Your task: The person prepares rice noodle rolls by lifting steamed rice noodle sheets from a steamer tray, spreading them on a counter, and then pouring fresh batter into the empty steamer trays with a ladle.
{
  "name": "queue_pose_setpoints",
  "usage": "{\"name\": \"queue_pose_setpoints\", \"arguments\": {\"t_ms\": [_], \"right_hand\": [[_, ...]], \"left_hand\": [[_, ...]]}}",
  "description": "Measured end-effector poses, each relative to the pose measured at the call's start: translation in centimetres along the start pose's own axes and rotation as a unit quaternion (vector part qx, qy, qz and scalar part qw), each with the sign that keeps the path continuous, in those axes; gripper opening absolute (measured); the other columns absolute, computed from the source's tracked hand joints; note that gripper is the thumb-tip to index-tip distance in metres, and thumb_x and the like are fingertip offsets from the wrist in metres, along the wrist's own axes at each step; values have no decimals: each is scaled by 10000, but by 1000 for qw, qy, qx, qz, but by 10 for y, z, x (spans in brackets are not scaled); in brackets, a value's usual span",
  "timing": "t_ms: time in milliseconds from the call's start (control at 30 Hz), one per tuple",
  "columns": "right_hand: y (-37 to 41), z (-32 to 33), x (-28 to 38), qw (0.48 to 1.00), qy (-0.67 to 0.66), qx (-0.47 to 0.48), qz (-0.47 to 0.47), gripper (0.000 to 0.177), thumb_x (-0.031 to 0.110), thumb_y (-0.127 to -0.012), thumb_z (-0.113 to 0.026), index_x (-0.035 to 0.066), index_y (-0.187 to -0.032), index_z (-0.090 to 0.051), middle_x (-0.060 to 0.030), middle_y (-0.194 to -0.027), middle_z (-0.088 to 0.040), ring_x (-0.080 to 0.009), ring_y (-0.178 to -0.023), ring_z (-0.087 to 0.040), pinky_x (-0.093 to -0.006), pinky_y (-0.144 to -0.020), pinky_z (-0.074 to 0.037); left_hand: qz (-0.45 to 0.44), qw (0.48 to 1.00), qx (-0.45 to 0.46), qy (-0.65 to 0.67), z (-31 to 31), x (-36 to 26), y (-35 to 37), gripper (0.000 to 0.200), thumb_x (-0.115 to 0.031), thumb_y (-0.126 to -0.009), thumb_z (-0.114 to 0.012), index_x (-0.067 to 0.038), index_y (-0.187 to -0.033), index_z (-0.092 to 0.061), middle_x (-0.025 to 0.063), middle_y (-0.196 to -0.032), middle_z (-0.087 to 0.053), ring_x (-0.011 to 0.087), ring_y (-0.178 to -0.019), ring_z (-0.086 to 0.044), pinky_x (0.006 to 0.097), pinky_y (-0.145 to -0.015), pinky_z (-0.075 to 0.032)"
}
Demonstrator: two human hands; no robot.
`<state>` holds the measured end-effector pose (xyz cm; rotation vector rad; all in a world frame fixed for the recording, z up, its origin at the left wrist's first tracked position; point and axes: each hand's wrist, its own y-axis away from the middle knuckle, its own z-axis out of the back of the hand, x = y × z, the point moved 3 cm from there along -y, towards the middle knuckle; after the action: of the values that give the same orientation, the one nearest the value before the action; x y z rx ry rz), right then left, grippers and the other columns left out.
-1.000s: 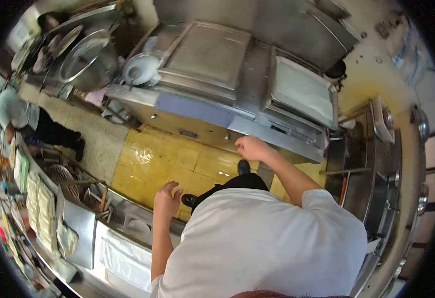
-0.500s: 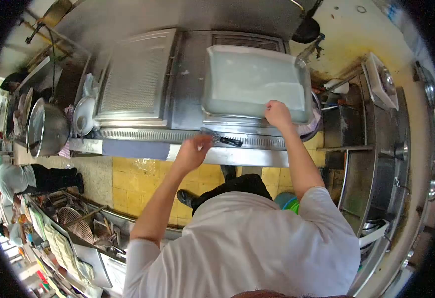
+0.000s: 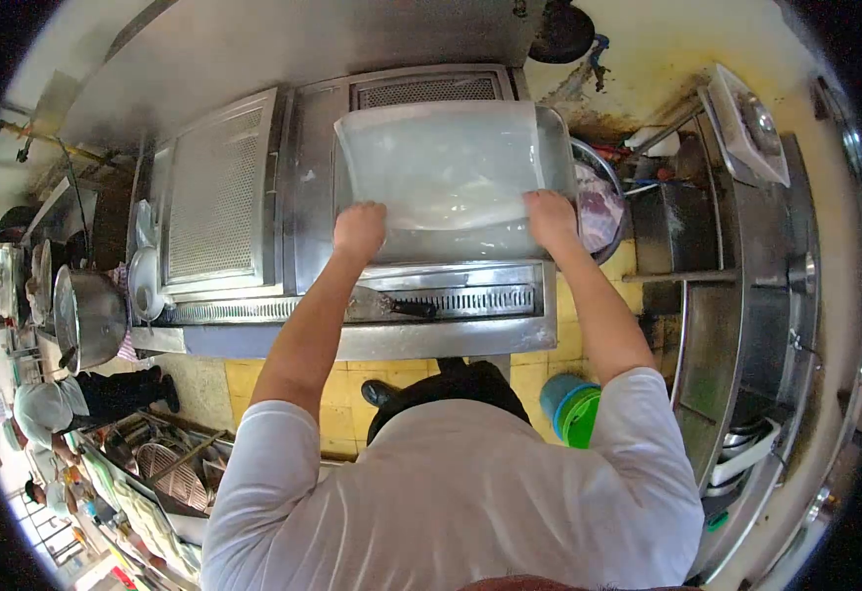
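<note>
Both my arms (image 3: 310,320) stretch forward, knuckles up: my left hand (image 3: 360,229), near left of the metal tray (image 3: 557,153), and my right hand (image 3: 552,219), near right, have fingers closed on the translucent white sheet (image 3: 441,158), spread over it.

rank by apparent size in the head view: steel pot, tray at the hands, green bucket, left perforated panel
1. Tray
2. Left perforated panel
3. Steel pot
4. Green bucket
</note>
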<state>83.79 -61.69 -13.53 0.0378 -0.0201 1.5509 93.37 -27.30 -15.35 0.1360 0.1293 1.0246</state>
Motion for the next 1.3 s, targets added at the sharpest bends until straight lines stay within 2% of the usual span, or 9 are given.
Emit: {"name": "queue_pose_setpoints", "arguments": {"t_ms": [267, 333, 367, 433, 667, 833, 967, 1033, 1300], "right_hand": [[22, 8, 1, 978, -68, 199, -6, 224, 103, -840, -573, 39, -1002, -714, -227, -972, -691, -381, -941, -695, -474, -868, -559], [11, 33, 10, 989, -89, -115, 35, 221, 103, -837, -570, 40, -977, -729, -215, -964, -692, -389, -943, -692, -485, -882, -553], [6, 28, 13, 989, -90, -114, 38, 221, 103, -837, -570, 40, -977, -729, -215, -964, -692, -389, -943, -692, -485, -882, -553], [-6, 12, 17, 995, -72, -61, -7, 220, 112, -822, -574, 38, -968, -721, -207, -1041, -680, -385, -1027, -669, -477, -906, -546], [5, 10, 8, 976, -41, 210, -50, 207, 113, -828, -573, 30, -986, -677, -212, -1119, -649, -383, -1094, -617, -467, -938, -521], [-35, 44, 25, 991, -112, -71, 4, 252, 95, -840, -555, -3, -1034, -684, -211, -999, -684, -399, -1017, -642, -487, -941, -498], [-78, 12, 32, 989, -66, -93, 99, 246, 67, -836, -554, 6, -1024, -701, -191, -1004, -691, -388, -1010, -649, -477, -936, -496], [-82, 12, 33, 999, -6, 43, 31, 207, 55, -826, -554, 37, -955, -715, -172, -983, -700, -366, -988, -664, -458, -927, -495], [-62, 29, -16, 994, 75, -48, 64, 182, 123, -829, -568, 37, -876, -722, -181, -897, -717, -344, -954, -680, -452, -855, -508]], "left_hand": [[64, 986, 130, 82, 49, 1, 43, 205, -85, -778, -650, -111, -972, -708, 105, -1000, -715, 328, -1037, -671, 423, -904, -550], [-37, 977, -129, 168, 53, 1, 39, 212, -82, -752, -674, -108, -959, -712, 112, -1028, -719, 326, -1041, -671, 432, -905, -548], [-34, 977, -130, 169, 48, 0, 37, 212, -82, -752, -674, -108, -959, -712, 112, -1028, -719, 326, -1041, -671, 432, -905, -548], [-25, 998, -55, 29, 38, -9, 27, 216, -98, -759, -660, -101, -966, -721, 137, -1065, -711, 341, -1055, -661, 450, -914, -538], [30, 985, 139, 99, 41, -4, 43, 234, -130, -777, -609, -84, -976, -723, 194, -1085, -687, 371, -1064, -646, 469, -928, -525], [-11, 987, -88, 137, 58, 5, -24, 282, -126, -836, -560, -87, -1072, -709, 151, -1228, -658, 351, -1211, -576, 456, -1011, -479], [-24, 989, -143, 43, 24, 14, -90, 248, -165, -894, -567, -91, -1087, -703, 137, -1273, -643, 324, -1233, -573, 518, -1086, -402], [-10, 996, -91, 19, 24, 16, -98, 240, -196, -906, -582, -103, -1089, -706, 126, -1256, -653, 310, -1221, -582, 530, -1074, -400], [-3, 997, -67, -29, 65, 28, -51, 216, -315, -890, -651, -157, -991, -757, 104, -1031, -716, 307, -1067, -647, 473, -971, -440]]}}
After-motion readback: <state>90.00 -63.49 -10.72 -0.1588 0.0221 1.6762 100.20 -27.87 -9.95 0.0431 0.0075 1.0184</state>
